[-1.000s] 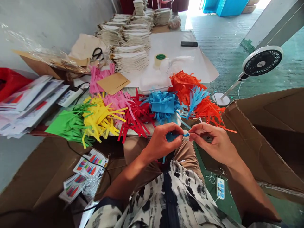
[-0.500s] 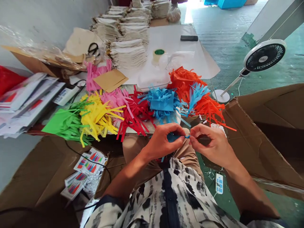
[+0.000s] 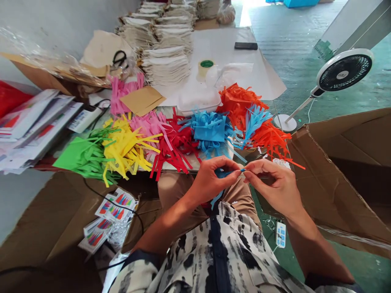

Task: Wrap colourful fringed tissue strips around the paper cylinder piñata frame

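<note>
My left hand (image 3: 214,179) curls in a ring, thumb and fingers pinching a blue fringed piece (image 3: 222,174); strips hang below. My right hand (image 3: 271,181) pinches its narrow end, fingertips just beside the left's. Beyond both hands: blue fringe pile (image 3: 209,133); red fringe (image 3: 174,144) to its left, orange fringe (image 3: 270,140) to its right.

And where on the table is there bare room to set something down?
On the white flat sheet: between the piled off-white flat pieces and the flat black rectangular object, and along the sheet's right edge. The near side is crowded by colourful fringed bundles.
</note>
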`<state>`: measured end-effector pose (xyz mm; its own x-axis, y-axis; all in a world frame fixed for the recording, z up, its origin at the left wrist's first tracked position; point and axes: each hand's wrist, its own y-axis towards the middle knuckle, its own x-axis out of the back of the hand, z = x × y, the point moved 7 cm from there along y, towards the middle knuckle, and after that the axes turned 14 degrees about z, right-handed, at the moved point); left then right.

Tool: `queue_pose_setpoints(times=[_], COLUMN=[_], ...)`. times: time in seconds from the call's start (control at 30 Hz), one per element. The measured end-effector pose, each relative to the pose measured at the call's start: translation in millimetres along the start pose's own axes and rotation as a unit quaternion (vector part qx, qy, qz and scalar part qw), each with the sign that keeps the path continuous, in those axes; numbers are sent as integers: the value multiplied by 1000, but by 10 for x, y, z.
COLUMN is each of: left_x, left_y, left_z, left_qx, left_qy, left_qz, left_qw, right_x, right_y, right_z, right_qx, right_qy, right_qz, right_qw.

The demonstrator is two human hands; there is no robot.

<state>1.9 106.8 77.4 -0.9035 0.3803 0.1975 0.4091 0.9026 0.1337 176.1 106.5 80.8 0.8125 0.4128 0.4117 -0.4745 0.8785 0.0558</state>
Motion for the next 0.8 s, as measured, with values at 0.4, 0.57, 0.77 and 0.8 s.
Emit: queue_pose_setpoints(times=[0.4, 0.57, 0.77, 0.8], left_x=[4, -5, -11, -11], left_y=[-31, -28, -20, -15], left_z=[6, 74, 160, 171], left_qx=[-1, 24, 35, 37], left_qy=[33, 13, -27, -30], left_qz=[22, 21, 15, 15], left_qw=[999, 999, 999, 999], right_x=[-3, -48, -54, -37], right_y=[-33, 8, 19, 12], right_z=[-26, -62, -77, -83], right_qx=[-14, -25, -35, -32], right_qy=[-22, -5, 1, 9], right_qz=[-9, 23, 24, 12], right_qw=[1000, 999, 999, 999])
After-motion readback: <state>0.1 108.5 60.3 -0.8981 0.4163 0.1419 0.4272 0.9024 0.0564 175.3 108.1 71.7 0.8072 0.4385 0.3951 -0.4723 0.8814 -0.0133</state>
